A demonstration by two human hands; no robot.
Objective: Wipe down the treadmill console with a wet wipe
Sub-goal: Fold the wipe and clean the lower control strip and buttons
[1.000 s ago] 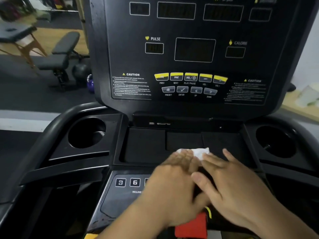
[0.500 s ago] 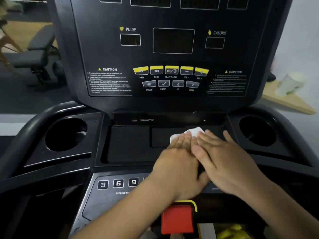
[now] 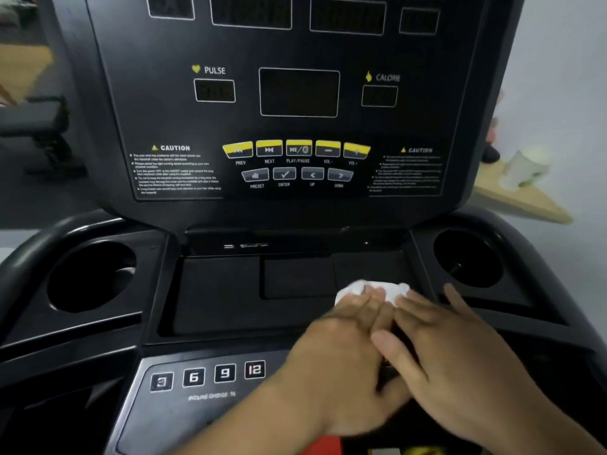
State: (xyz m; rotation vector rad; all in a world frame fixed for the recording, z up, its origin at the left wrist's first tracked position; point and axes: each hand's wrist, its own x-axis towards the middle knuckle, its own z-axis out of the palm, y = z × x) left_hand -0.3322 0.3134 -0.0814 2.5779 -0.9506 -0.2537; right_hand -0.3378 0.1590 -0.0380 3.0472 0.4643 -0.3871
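Fingers (image 3: 368,302) on my left hand (image 3: 345,362) are laid out straight and flat on top of the wet wipe (image 3: 372,287), pressing it down rather than pinching it. My right hand (image 3: 460,366) is flat too, just beside the left at its 3 o'clock. Its fingertips touch the wipe's right edge as far as I can tell. Nothing is actually gripped in either hand.

The wipe is a bunched white wad in the shallow tray (image 3: 223,290) below the display panel (image 3: 299,93), down in the tray's 5 o'clock corner. There's a cup holder (image 3: 92,277) at the tray's 9 o'clock and a second cup holder (image 3: 466,257) at its 3 o'clock.

Handling-wise, I reckon the thing weighs nothing and is soft and damp, so it'll glide easily on that smooth black plastic but roll up into a sausage if I push from the edge. Best bet is flat fingers over the middle of the wad, spreading it out. To lift it up to the panel at 12 o'clock, I'd pinch the near edge so it unfolds a bit.

One thing to watch is the incline buttons (image 3: 208,376) at 7 o'clock from the wipe. Go light over those, I'd guess.
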